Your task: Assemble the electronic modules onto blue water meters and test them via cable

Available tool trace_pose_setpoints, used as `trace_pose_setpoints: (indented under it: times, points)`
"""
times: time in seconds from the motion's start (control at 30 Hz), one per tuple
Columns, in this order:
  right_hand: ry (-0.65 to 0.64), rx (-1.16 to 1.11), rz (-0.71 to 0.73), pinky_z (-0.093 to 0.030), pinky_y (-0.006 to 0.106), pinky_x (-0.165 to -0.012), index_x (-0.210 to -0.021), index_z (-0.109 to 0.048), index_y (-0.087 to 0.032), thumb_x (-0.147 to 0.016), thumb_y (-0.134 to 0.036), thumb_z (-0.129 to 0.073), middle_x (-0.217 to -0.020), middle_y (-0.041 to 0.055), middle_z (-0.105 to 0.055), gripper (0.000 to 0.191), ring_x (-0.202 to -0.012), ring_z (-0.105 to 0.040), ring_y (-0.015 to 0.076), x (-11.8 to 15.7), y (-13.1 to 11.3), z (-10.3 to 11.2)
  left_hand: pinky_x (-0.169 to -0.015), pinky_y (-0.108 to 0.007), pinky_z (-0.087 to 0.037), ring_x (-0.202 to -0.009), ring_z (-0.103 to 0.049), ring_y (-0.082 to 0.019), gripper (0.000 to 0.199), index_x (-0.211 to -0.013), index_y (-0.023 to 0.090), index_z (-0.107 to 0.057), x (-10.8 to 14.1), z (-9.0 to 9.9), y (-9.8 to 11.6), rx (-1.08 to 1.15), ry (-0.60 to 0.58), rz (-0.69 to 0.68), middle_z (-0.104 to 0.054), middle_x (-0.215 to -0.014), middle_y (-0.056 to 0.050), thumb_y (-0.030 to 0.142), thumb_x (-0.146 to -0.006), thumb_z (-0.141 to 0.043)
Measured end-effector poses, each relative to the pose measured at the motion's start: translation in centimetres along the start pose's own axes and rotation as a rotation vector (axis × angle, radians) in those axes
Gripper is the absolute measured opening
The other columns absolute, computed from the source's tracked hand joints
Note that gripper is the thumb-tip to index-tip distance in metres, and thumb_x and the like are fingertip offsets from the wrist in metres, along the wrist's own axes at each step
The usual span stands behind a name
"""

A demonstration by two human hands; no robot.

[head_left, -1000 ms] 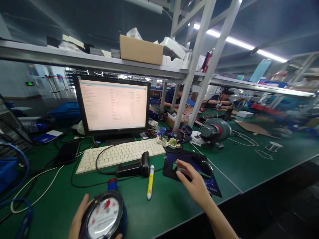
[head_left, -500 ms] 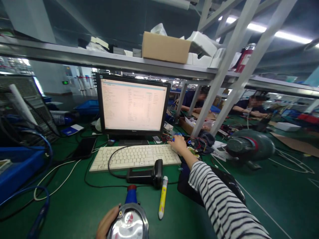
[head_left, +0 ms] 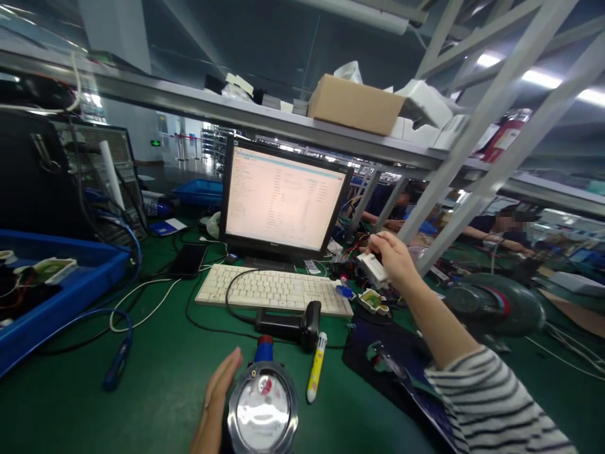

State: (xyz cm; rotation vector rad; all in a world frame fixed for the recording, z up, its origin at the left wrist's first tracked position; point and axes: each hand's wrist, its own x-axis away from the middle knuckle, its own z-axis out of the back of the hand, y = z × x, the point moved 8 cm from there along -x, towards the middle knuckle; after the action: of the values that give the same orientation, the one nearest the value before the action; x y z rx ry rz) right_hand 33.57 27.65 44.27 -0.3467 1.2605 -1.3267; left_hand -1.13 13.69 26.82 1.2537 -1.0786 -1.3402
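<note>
1. Right hand (head_left: 393, 255): half a second ago over the right end of the keyboard (head_left: 274, 290), it now grips a white part (head_left: 373, 268) beyond that end.
2. Left hand (head_left: 217, 394): open, fingers extended, beside the round meter (head_left: 263, 410), in front of the keyboard; contact cannot be told.
3. Judged consequence: the right hand is now occupied, the left apparently free beside the meter.

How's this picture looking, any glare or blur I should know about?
In the head view, a white glare patch sits on the lower dial of the round device; the monitor looks washed out, its text too soft to read; also in the head view, the mouse pad is smeared, and the ceiling lights at upper right burn out white.
</note>
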Motion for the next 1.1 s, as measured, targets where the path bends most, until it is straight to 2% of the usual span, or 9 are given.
trace_pose_setpoints:
  times: [0.1, 0.27, 0.37, 0.43, 0.5, 0.63, 0.7, 0.83, 1.1]
  points:
    - [-0.161, -0.121, 0.032, -0.041, 0.027, -0.053, -0.065, -0.037, -0.024, -0.07, -0.056, -0.058, -0.054, -0.0046, -0.04, 0.039, -0.052, -0.046, 0.0134, 2.0, -5.4, -1.0, -0.109, -0.05, -0.028, -0.127, -0.04, -0.032, 0.062, -0.127, 0.027, -0.048, -1.3, 0.3, 2.0, 0.043, -0.01, 0.047, -0.043, -0.14, -0.007, 0.064, -0.077, -0.045]
    - [-0.322, -0.241, 0.048, -0.048, 0.03, -0.063, -0.066, -0.039, -0.023, -0.072, -0.052, -0.06, -0.056, -0.0033, -0.043, 0.036, -0.064, -0.058, 0.0171, 6.5, -12.0, -3.6, -0.086, -0.04, -0.043, -0.092, -0.059, -0.025, 0.076, -0.123, 0.013, -0.046, -5.0, -2.3, 4.8, 0.22, -0.318, 0.184, -0.065, -0.103, -0.013, 0.071, -0.074, -0.041]
    - [-0.367, -0.291, 0.067, -0.049, 0.029, -0.063, -0.066, -0.042, -0.024, -0.073, -0.051, -0.06, -0.058, -0.0024, -0.048, 0.033, -0.068, -0.06, 0.0182, 8.8, -14.2, -5.1, -0.077, -0.033, -0.043, -0.078, -0.06, -0.021, 0.077, -0.113, 0.013, -0.055, -5.7, -4.2, 5.7, 0.298, -0.613, 0.33, -0.068, -0.083, -0.007, 0.076, -0.073, -0.036]
    - [-0.403, -0.301, 0.08, -0.049, 0.03, -0.065, -0.068, -0.044, -0.024, -0.074, -0.051, -0.059, -0.059, -0.0019, -0.051, 0.032, -0.069, -0.061, 0.0186, 9.9, -14.9, -5.6, -0.07, -0.03, -0.042, -0.074, -0.059, -0.019, 0.069, -0.11, 0.015, -0.057, -5.4, -4.4, 6.2, 0.332, -0.718, 0.387, -0.067, -0.082, -0.006, 0.071, -0.076, -0.038]
    - [-0.42, -0.262, 0.086, -0.049, 0.031, -0.066, -0.069, -0.046, -0.023, -0.074, -0.054, -0.059, -0.06, -0.0011, -0.054, 0.034, -0.07, -0.061, 0.0195, 10.5, -14.9, -5.6, -0.065, -0.028, -0.042, -0.073, -0.06, -0.018, 0.058, -0.112, 0.017, -0.054, -5.5, -3.8, 6.8, 0.372, -0.68, 0.368, -0.066, -0.089, -0.006, 0.062, -0.076, -0.047]
    - [-0.375, -0.148, 0.063, -0.046, 0.032, -0.06, -0.068, -0.049, -0.023, -0.071, -0.058, -0.062, -0.061, 0.0003, -0.057, 0.037, -0.066, -0.06, 0.0207, 10.5, -13.8, -3.6, -0.066, -0.029, -0.047, -0.08, -0.059, -0.018, 0.054, -0.115, 0.02, -0.047, -6.5, -0.9, 9.2, 0.372, -0.37, 0.115, -0.059, -0.1, -0.006, 0.043, -0.069, -0.064]
    - [-0.355, -0.113, 0.05, -0.045, 0.031, -0.059, -0.068, -0.05, -0.023, -0.071, -0.057, -0.063, -0.062, 0.0007, -0.059, 0.037, -0.064, -0.059, 0.0203, 10.3, -13.0, -2.6, -0.068, -0.028, -0.047, -0.084, -0.057, -0.017, 0.057, -0.119, 0.021, -0.046, -6.7, -0.1, 10.5, 0.36, -0.298, 0.019, -0.057, -0.1, -0.005, 0.038, -0.069, -0.066]
    - [-0.361, -0.094, 0.023, -0.044, 0.029, -0.058, -0.069, -0.051, -0.023, -0.071, -0.058, -0.063, -0.062, 0.001, -0.06, 0.037, -0.063, -0.058, 0.0194, 10.4, -11.7, -2.0, -0.068, -0.026, -0.045, -0.084, -0.055, -0.016, 0.056, -0.12, 0.023, -0.048, -6.8, -0.5, 10.9, 0.319, -0.353, 0.005, -0.057, -0.101, -0.004, 0.032, -0.068, -0.066]
    - [-0.549, 0.126, 0.073, -0.038, 0.026, -0.054, -0.064, -0.048, -0.021, -0.08, -0.051, -0.052, -0.059, -0.0013, -0.05, 0.034, -0.055, -0.046, 0.014, 13.3, -8.3, -4.4, -0.082, -0.028, -0.041, -0.097, -0.052, -0.018, 0.042, -0.111, 0.022, -0.059, -7.0, -1.8, 6.3, 0.162, -0.489, 0.046, -0.057, -0.111, -0.004, 0.034, -0.072, -0.064]
